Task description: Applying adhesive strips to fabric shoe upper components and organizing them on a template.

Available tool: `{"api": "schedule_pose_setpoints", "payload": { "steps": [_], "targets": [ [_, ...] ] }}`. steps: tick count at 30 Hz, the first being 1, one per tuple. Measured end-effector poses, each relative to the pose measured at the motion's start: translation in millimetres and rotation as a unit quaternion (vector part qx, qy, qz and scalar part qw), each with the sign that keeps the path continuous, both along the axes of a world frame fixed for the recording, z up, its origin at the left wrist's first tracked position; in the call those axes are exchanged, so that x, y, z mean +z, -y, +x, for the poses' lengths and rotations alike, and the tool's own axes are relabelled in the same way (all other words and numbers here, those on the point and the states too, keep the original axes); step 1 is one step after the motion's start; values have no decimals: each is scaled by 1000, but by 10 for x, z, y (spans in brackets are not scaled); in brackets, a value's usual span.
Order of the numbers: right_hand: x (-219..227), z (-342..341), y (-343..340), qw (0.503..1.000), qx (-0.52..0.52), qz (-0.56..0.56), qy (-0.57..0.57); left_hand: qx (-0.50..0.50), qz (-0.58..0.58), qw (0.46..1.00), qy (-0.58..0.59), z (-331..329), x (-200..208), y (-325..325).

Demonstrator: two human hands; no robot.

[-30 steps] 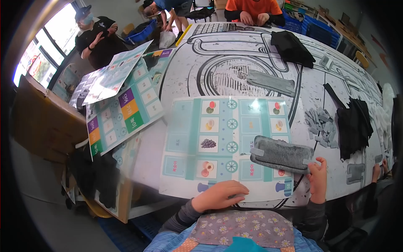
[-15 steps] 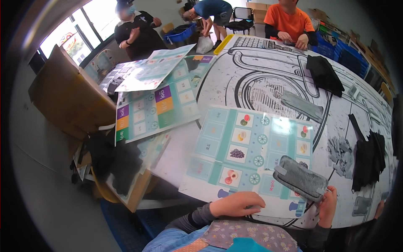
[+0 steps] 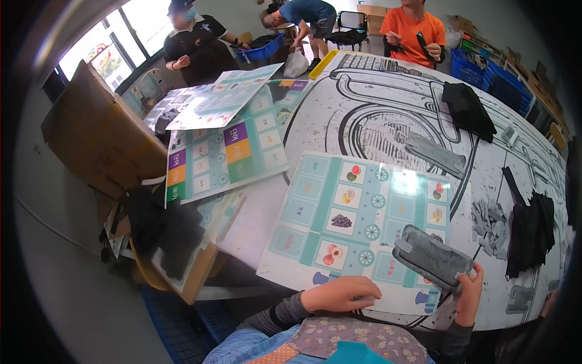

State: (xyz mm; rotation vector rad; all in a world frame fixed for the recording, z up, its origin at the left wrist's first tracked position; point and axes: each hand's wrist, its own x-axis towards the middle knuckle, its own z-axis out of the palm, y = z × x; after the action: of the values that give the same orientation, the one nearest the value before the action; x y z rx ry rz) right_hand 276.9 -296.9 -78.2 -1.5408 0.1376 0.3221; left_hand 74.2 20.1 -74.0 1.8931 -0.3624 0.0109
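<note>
My right hand (image 3: 468, 296) pinches the lower right corner of a flat grey fabric piece (image 3: 433, 256), oblong with rounded ends and a small light tab at its left end. The piece covers the right part of a glossy printed sheet (image 3: 315, 236) with fruit pictures and teal bands. Over the sheet's near edge is my left hand (image 3: 342, 295), its fingers bent together and pointing right. A small greyish spot shows between thumb and fingers; I cannot make out what it is.
Small grey scraps (image 3: 490, 227) lie at right beside black cloth (image 3: 531, 233). Other grey pieces (image 3: 435, 154) and a folded black cloth (image 3: 468, 109) lie farther off. Printed sheets (image 3: 227, 158) overlap at left, near a cardboard box (image 3: 100, 136). An orange-shirted person (image 3: 414, 36) and two others are beyond.
My hands and the grey fabric piece have hardly moved. Across the table, the orange-shirted person has raised both hands, with a dark object in one. The person in black has lowered their hands.
</note>
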Motion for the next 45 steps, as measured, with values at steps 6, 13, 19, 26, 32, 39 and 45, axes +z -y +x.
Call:
{"api": "schedule_pose_setpoints", "payload": {
  "steps": [6, 13, 19, 26, 32, 39, 45],
  "targets": [
    [76, -38, -4, 1000, -1, -7, 8, 1, -3, 1000, -7, -8, -16, 13],
    [99, 5, 178, 1000, 14, 4, -1, 3, 8, 1000, -13, 6, 7, 10],
    [290, -30, 372, 1000, -10, -1, 0, -2, 28, 1000, -4, 52, 36, 12],
    [437, 75, 807, 998, -8, -61, 33, -4, 42, 999, -12, 25, -9, -5],
    [379, 174, 1739, 964, -116, -222, 84, -4, 39, 999, -16, -32, 31, 22],
    [88, 168, 2333, 905, -141, -369, 161, -7, 34, 999, -17, 70, 18, 60],
    [270, 202, 2004, 935, -161, -311, 46, 26, 76, 997, 2, 55, 48, 108]
  ]
}}
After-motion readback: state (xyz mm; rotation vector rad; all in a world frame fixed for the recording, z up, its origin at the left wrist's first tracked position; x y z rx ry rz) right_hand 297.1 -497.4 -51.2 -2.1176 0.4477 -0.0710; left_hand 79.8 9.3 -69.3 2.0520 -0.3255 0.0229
